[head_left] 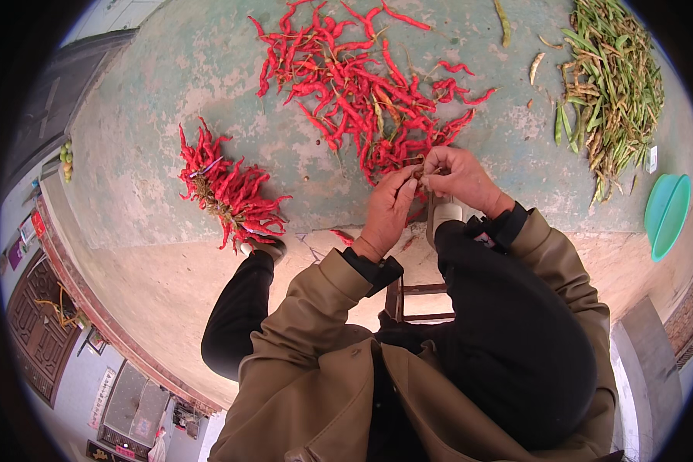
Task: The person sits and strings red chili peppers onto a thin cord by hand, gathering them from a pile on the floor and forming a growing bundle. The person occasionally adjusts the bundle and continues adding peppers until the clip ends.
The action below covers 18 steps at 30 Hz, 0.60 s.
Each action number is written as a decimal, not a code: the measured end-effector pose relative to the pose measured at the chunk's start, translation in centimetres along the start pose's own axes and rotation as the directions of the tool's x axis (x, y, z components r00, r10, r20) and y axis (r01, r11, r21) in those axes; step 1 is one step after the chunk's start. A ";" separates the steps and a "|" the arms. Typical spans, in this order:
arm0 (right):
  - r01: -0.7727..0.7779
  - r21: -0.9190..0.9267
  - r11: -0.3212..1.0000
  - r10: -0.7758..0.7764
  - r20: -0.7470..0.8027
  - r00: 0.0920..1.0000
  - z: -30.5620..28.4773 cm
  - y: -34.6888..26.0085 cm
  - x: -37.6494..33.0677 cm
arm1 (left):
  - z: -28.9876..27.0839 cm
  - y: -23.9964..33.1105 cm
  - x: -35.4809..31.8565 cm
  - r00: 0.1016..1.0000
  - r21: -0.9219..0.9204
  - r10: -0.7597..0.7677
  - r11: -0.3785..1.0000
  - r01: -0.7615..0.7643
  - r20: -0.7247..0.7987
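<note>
My left hand [389, 206] and my right hand [466, 179] meet in front of me, at the near edge of a loose heap of red chili peppers [354, 88]. Bent fingers of the left close around the brownish stem ends of a few red chilies [419, 206], which show between the hands. The right thumb and forefinger pinch at the same spot; what exactly lies in them is too small to make out. To the left lies a thick bundle of red chilies [246, 202], its brown stems [212, 194] gathered along the middle.
Green and brown bean pods [620, 92] are piled at the far right, near a green plastic basin [667, 215]. A few stray pods [503, 23] lie between the heaps. A wooden stool [423, 290] stands below my hands. One stray chili [343, 236] rests by the floor edge.
</note>
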State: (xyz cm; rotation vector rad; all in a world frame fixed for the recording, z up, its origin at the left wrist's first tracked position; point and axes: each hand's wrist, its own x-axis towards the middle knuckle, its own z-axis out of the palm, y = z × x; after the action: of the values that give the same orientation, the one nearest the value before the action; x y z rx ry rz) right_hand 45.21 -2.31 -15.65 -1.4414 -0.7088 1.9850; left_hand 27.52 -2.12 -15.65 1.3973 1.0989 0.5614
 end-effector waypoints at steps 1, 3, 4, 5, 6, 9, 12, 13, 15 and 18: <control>-0.010 0.019 1.000 0.010 -0.001 1.000 -0.1 -0.1 -0.1 | -0.1 0.0 0.0 0.998 -0.041 -0.065 0.997 0.066 0.012; -0.024 0.063 0.998 0.025 -0.006 1.000 -0.2 -0.2 -0.2 | -0.4 0.0 -0.3 0.992 0.023 -0.125 0.992 0.125 0.012; -0.027 0.087 0.996 0.028 -0.010 1.000 -0.3 -0.2 -0.3 | -0.5 0.1 -0.4 0.991 0.051 -0.133 0.990 0.132 0.006; -0.033 0.109 0.994 0.036 -0.023 0.999 -0.3 -0.2 -0.3 | -0.5 0.2 -0.5 0.995 0.077 -0.104 0.992 0.104 -0.002; -0.037 0.130 0.991 0.038 -0.006 0.999 -0.3 -0.2 -0.3 | -0.4 0.2 -0.5 0.999 0.097 -0.047 0.994 0.049 -0.020; -0.056 0.178 0.983 0.048 0.046 0.998 -0.4 -0.1 -0.1 | -0.1 0.3 -0.6 0.996 0.103 0.014 0.995 -0.005 -0.089; -0.057 0.200 0.978 0.034 0.115 0.993 -0.5 0.1 -0.1 | 0.2 0.2 -0.7 0.998 0.115 -0.011 0.993 0.019 -0.067; -0.046 0.198 0.979 0.022 0.123 0.992 -0.5 0.1 -0.1 | 0.3 0.2 -0.7 0.999 0.126 -0.026 0.992 0.031 -0.043; -0.033 0.154 0.988 0.012 0.130 0.991 -0.5 0.1 -0.1 | 0.3 0.2 -0.8 0.994 0.103 -0.107 0.989 0.106 0.001; -0.038 0.078 0.996 0.028 0.124 0.992 -0.4 -0.1 -0.3 | 0.1 0.3 -0.8 0.992 0.101 -0.122 0.988 0.118 0.028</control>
State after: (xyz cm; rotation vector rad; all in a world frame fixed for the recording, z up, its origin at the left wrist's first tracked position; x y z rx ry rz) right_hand 45.74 -2.40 -15.48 -1.3008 -0.6537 2.1182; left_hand 27.37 -2.79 -15.15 1.4102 1.1882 0.3996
